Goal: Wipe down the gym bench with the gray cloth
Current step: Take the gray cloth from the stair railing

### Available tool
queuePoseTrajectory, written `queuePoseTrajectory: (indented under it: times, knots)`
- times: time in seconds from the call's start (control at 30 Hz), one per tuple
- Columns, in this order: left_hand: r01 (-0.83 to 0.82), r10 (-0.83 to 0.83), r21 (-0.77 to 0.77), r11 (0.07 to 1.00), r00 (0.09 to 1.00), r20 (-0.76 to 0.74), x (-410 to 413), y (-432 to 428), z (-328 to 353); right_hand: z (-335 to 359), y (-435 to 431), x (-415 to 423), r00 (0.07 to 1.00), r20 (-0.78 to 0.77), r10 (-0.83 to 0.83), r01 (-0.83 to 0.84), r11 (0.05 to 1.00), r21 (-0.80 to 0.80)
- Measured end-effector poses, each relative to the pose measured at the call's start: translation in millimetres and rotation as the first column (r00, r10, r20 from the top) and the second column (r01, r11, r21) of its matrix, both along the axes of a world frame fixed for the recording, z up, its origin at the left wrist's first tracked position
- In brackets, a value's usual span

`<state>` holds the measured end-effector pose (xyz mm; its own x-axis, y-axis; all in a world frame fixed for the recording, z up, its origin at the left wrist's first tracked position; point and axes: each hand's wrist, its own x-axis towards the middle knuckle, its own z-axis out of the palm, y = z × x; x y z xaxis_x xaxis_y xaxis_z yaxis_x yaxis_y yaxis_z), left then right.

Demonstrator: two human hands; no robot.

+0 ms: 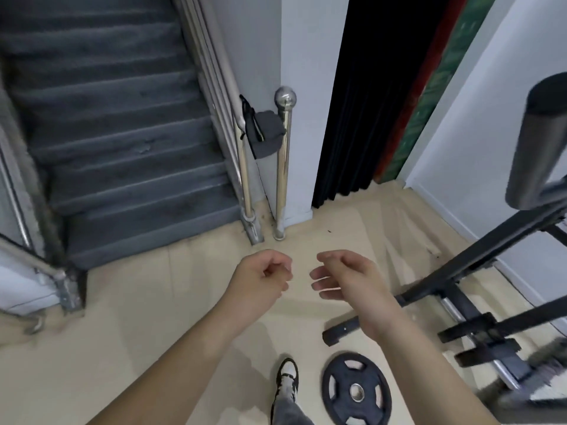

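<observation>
Gray cloth (266,134) hangs draped over the stainless stair railing (243,154), just beside the ball-topped newel post (284,154) at the foot of the carpeted stairs (122,142); a black strap sits against its left edge. No writing on it can be read from here.

Your left hand (260,276) is held out over the pale floor (153,317), fingers curled in toward the palm, loosely closed on nothing. Your right hand (346,279) is just beside it, fingers apart and half bent, also empty. Both hands are well short of the cloth.

At your right the black steel frame of the gym bench (478,271) crosses the view, with a round padded roller (540,142) above it; its seat pad is not clearly visible. A black weight plate (357,391) lies flat on the floor near your black-and-white sneaker (287,378). Any lettering on the plate is too blurred to read. A dark curtain (356,102) hangs beyond the white wall corner.
</observation>
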<state>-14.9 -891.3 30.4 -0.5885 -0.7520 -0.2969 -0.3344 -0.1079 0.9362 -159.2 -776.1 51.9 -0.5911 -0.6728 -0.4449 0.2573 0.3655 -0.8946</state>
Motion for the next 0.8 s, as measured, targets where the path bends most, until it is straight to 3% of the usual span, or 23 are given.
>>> queuePoseTrajectory:
  times: [0.3, 0.53, 0.67, 0.73, 0.8]
  knots:
    - [-0.136, 0.136, -0.014, 0.991, 0.991, -0.004, -96.0, -206.4, 14.3, 19.6, -228.3, -117.3, 0.995, 0.038, 0.092, -0.092, 0.996, -0.006]
    - [-0.144, 0.144, 0.009, 0.989, 0.988, 0.049, -181.2, -380.3, -14.4, -3.0, -381.5, -186.1, 0.999, 0.021, -0.042, 0.041, 0.998, 0.041]
    - [0.044, -0.011, -0.255, 0.966, 0.992, 0.127, -239.1, -486.2, -35.8, -24.2, -470.3, -218.6, 0.993, 0.021, -0.116, 0.115, 0.992, 0.060]
    - [0.222, -0.121, -0.468, 0.855, 0.964, 0.237, -265.1, -525.4, -41.5, -32.5, -505.2, -231.2, 0.980, 0.068, -0.186, 0.180, 0.980, 0.086]
    - [0.461, -0.257, -0.592, 0.661, 0.881, 0.398, -286.2, -549.2, -50.5, -38.5, -530.1, -239.2, 0.957, 0.134, -0.257, 0.243, 0.963, 0.117]
